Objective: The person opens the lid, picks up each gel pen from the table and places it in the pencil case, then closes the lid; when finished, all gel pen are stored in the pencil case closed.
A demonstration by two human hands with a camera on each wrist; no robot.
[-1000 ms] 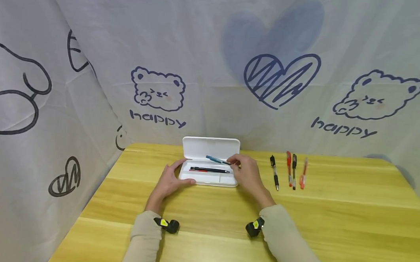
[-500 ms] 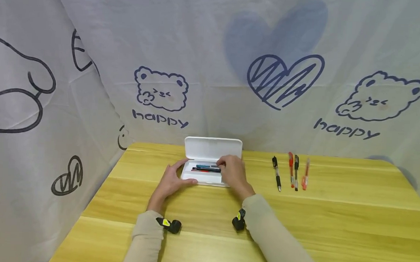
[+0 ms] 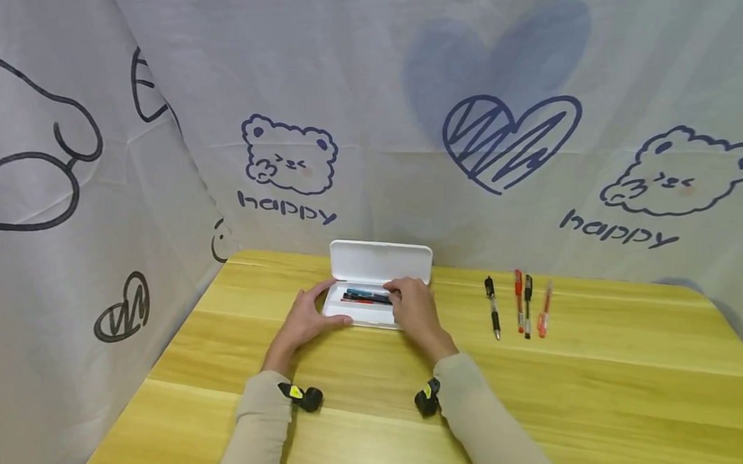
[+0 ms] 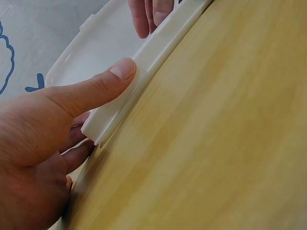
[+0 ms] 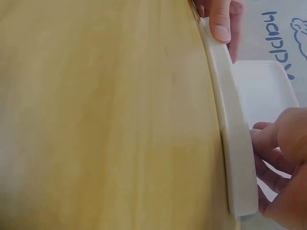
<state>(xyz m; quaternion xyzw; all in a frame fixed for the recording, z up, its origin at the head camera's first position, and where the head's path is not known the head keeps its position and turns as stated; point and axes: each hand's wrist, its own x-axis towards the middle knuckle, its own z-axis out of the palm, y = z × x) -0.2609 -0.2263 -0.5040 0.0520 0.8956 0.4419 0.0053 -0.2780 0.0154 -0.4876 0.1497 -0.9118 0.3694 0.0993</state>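
A white pencil case [image 3: 361,317] stands with its lid [image 3: 381,263] raised at the table's far edge. My left hand [image 3: 304,319] grips its left end, the thumb along the front wall and the fingers round the side, as the left wrist view shows. Inside the case a blue pen [image 3: 360,292] lies behind a black pen [image 3: 364,298] and a red one [image 3: 354,301]. My right hand [image 3: 416,310] reaches into the right half, fingers bent at the blue pen's right end. That hand covers the right ends of the pens.
To the right of the case lie a black-and-clear pen [image 3: 492,308], a red pen [image 3: 518,301], a black pen [image 3: 528,307] and a pale red pen [image 3: 545,311]. Behind the wooden table [image 3: 360,442] hangs a printed cloth [image 3: 386,191].
My right hand has brought the blue pen down and left from above the case into it, beside the other pens. The left hand keeps its grip on the case.
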